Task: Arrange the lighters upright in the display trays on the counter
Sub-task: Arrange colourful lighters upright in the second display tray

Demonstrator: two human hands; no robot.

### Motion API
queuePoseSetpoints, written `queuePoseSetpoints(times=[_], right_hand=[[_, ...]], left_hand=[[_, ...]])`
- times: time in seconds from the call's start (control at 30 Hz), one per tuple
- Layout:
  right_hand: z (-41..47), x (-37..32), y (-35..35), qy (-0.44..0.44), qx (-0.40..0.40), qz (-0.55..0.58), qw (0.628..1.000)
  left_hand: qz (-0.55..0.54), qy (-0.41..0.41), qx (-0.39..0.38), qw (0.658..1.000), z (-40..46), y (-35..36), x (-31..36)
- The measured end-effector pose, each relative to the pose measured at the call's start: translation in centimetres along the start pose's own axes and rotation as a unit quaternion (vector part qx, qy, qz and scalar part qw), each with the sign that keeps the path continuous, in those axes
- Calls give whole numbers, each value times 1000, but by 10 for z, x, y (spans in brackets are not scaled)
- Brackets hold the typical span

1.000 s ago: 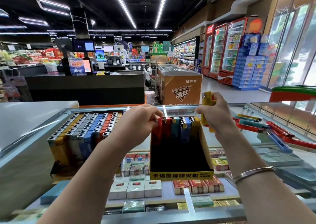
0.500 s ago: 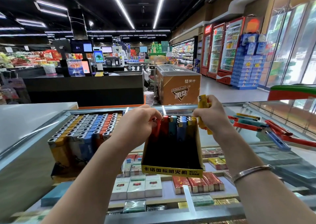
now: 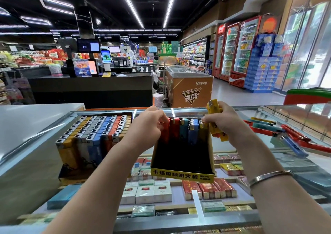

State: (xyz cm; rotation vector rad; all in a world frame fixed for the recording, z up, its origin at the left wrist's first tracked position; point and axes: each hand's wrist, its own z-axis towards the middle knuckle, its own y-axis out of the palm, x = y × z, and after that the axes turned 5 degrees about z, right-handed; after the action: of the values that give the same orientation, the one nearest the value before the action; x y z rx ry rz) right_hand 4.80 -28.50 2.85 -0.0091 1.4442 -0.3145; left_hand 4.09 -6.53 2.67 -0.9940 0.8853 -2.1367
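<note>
Both hands [image 3: 188,124] curl over the tray's [image 3: 182,175] lighters [image 3: 184,131].

Cigarette packs [image 3: 145,191] in rows under the glass counter [image 3: 295,160]. Brown chest freezer [image 3: 189,88] past the counter's far edge, black checkout desk [image 3: 91,90] left of it, red drink coolers [image 3: 238,49] far right.

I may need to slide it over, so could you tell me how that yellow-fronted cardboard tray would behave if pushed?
The cardboard tray is probably light and may skid easily on the glass counter. With one back row of lighters, it looks rear-heavy.
</note>
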Motion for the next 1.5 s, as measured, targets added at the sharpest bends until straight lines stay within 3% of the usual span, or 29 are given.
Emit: queuePoseSetpoints(times=[0.2, 0.53, 0.63, 0.73, 0.83, 0.9, 1.0, 1.07, 1.2, 1.5], right_hand=[[-1, 0, 0, 8, -7, 3, 1000], [-2, -2, 2, 10, -12, -2, 1000], [-5, -6, 0, -35, 32, -4, 999], [-11, -17, -7, -69, 51, 169, 982], [-18, -23, -11, -8, -68, 453, 889], [-24, -25, -3, 27, -131, 509, 850], [-29, -27, 15, 50, -174, 525, 832], [-31, -27, 24, 57, -187, 512, 836], [-29, -21, 29, 45, -183, 465, 865], [-29, -20, 30, 10, -217, 389, 895]], left_hand=[[48, 33, 9, 998, 0, 2, -1], [21, -2, -20, 1000, -1, 2, 0], [15, -10, -30, 999, -1, 2, 1], [11, -12, -36, 999, -2, 3, 0], [50, -7, -16, 999, -2, 6, 0], [58, 38, 48, 996, -3, 5, 8], [-20, 120, 111, 986, -4, 2, 25], [-92, 125, 88, 984, -7, 3, 33], [-191, 46, 27, 980, -7, 6, 36], [-353, -10, -55, 934, -4, 3, 34]])
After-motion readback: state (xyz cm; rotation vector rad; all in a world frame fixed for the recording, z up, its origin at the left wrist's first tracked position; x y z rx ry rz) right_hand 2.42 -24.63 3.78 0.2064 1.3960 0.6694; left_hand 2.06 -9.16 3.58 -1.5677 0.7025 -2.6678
